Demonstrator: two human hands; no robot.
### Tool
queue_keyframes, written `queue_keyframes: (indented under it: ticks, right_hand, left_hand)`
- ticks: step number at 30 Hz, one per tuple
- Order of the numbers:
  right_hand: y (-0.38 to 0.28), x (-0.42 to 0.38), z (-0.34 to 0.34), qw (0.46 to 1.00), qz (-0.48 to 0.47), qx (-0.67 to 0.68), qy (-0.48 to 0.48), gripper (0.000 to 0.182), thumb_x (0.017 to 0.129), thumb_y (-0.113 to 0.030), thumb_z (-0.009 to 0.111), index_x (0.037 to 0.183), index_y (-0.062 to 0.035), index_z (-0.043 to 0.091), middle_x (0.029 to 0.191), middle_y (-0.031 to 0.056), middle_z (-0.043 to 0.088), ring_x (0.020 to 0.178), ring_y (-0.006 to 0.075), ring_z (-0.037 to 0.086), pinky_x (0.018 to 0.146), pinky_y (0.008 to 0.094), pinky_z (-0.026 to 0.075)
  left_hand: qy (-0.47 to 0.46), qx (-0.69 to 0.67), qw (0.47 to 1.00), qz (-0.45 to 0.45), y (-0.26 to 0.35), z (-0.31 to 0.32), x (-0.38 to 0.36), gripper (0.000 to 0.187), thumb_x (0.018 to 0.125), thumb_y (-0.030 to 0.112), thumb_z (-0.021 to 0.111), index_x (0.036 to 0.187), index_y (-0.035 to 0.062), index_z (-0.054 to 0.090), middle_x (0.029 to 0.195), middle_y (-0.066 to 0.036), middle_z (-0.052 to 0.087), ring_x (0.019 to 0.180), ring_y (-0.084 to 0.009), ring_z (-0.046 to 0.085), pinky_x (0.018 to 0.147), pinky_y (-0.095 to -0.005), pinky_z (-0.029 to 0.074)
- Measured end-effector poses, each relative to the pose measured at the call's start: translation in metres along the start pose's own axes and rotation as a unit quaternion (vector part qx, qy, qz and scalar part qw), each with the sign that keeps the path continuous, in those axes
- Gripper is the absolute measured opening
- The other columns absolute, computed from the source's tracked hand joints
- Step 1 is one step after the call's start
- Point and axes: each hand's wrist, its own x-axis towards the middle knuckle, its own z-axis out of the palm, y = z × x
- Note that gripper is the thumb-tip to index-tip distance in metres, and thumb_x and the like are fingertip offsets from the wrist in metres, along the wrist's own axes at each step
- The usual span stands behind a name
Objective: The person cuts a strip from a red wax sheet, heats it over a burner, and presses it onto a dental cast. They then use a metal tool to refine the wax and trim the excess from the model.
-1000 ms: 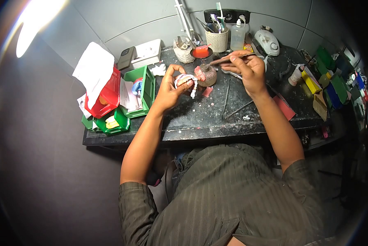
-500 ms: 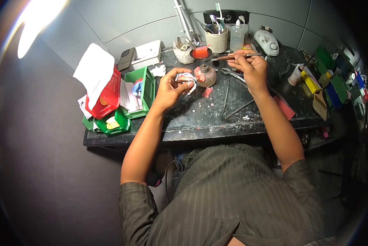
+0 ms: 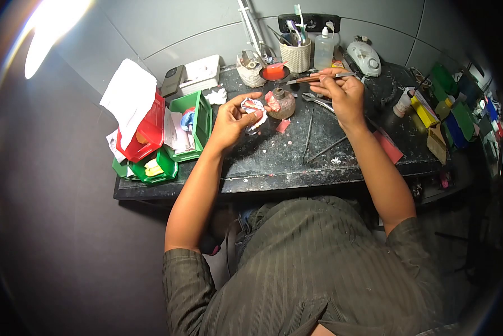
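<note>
My left hand (image 3: 233,122) is closed on a white dental cast (image 3: 256,124) with pink wax on it, held over the bench; fingers and thumb cover part of it. Between the fingers of my right hand (image 3: 341,95) lies a wax knife (image 3: 304,80) with a brown handle, its blade pointing left. A glass spirit burner (image 3: 285,105) with pink wax on its side stands between the two hands. Just behind the burner, a dark round dish (image 3: 266,77) holds red wax (image 3: 275,70). A small pink wax piece (image 3: 283,126) rests on the bench below the burner.
Green bins (image 3: 205,120) and a red bin (image 3: 157,124) with papers stand at left. Behind are a cup of toothbrushes (image 3: 295,57), a clear bottle (image 3: 323,53) and a white device (image 3: 364,59). Metal tools (image 3: 309,134) and a pink sheet (image 3: 388,147) lie near my right forearm.
The dental cast has turned in my left hand, so its face shows at a different angle. My right hand and the wax knife have barely shifted, slightly left.
</note>
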Motion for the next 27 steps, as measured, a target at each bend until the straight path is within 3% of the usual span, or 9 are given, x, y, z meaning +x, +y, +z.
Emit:
queue_keyframes:
  ticks: [3,9,11,12,14,17,21,27]
  right_hand:
    - [0.000,0.000,0.000,1.000,0.000,0.002,0.001,0.012,0.095,0.002,0.060,0.103,0.0105,0.062,0.099,0.0216,0.071,0.089,0.0247,0.074,0.079,0.0338,0.065]
    - [-0.001,-0.001,0.000,1.000,-0.003,0.005,-0.003,0.012,0.095,0.001,0.060,0.103,0.0104,0.062,0.100,0.0215,0.071,0.089,0.0247,0.074,0.078,0.0339,0.065]
    - [-0.002,-0.001,0.000,1.000,-0.011,0.015,-0.015,0.012,0.096,0.001,0.059,0.104,0.0102,0.062,0.100,0.0212,0.071,0.090,0.0248,0.074,0.078,0.0341,0.065]
    - [-0.004,-0.001,0.001,1.000,-0.011,0.015,-0.015,0.012,0.096,0.001,0.059,0.104,0.0102,0.062,0.100,0.0212,0.071,0.090,0.0248,0.074,0.078,0.0341,0.065]
    - [-0.010,-0.002,0.005,0.997,-0.077,0.019,-0.017,0.013,0.097,0.000,0.060,0.106,0.0095,0.061,0.101,0.0200,0.071,0.092,0.0233,0.074,0.080,0.0332,0.065]
    - [0.003,0.004,0.006,0.995,-0.097,-0.031,0.001,0.015,0.097,0.000,0.060,0.109,0.0087,0.061,0.103,0.0191,0.072,0.094,0.0218,0.073,0.082,0.0318,0.064]
    - [0.012,0.004,0.005,0.995,-0.094,-0.031,-0.030,0.015,0.097,0.000,0.061,0.109,0.0083,0.061,0.105,0.0183,0.072,0.095,0.0203,0.073,0.083,0.0305,0.063]
    - [-0.006,-0.002,0.011,0.997,-0.067,0.014,-0.044,0.013,0.098,0.001,0.060,0.107,0.0089,0.062,0.106,0.0197,0.070,0.097,0.0228,0.072,0.082,0.0338,0.064]
  left_hand:
    - [-0.004,-0.005,1.000,-0.003,0.001,-0.001,0.000,0.046,0.094,0.002,0.067,0.137,-0.0018,0.053,0.113,-0.017,0.072,0.079,-0.0122,0.067,0.067,-0.0309,0.060]
    - [-0.016,-0.033,0.999,-0.031,0.004,-0.010,0.001,0.045,0.103,0.023,0.055,0.141,-0.0019,0.050,0.119,-0.020,0.070,0.082,-0.0178,0.070,0.061,-0.0291,0.056]
    - [0.004,-0.118,0.993,-0.025,0.008,-0.004,0.001,0.047,0.107,0.032,0.050,0.140,-0.0005,0.052,0.104,-0.013,0.070,0.079,-0.0163,0.068,0.060,-0.0294,0.056]
    - [0.003,-0.107,0.994,-0.016,0.005,-0.007,0.002,0.047,0.107,0.036,0.048,0.141,0.0022,0.053,0.110,-0.014,0.069,0.080,-0.0166,0.068,0.062,-0.0303,0.057]
    - [0.002,-0.094,0.995,-0.011,-0.001,-0.012,0.003,0.047,0.107,0.034,0.048,0.142,0.0023,0.051,0.116,-0.016,0.068,0.086,-0.0191,0.069,0.065,-0.0314,0.057]
    - [0.017,-0.073,0.997,-0.011,0.001,-0.008,0.002,0.046,0.106,0.029,0.052,0.144,0.0036,0.048,0.123,-0.016,0.066,0.093,-0.0206,0.069,0.072,-0.0331,0.058]
    - [0.021,-0.049,0.999,0.010,0.002,-0.004,0.000,0.050,0.099,0.020,0.064,0.145,0.0046,0.048,0.127,-0.013,0.063,0.097,-0.0187,0.068,0.086,-0.0359,0.057]
    - [-0.019,-0.081,0.996,0.044,0.000,-0.006,0.000,0.051,0.096,0.016,0.069,0.142,0.0033,0.051,0.127,-0.009,0.065,0.110,-0.0159,0.065,0.093,-0.0335,0.055]
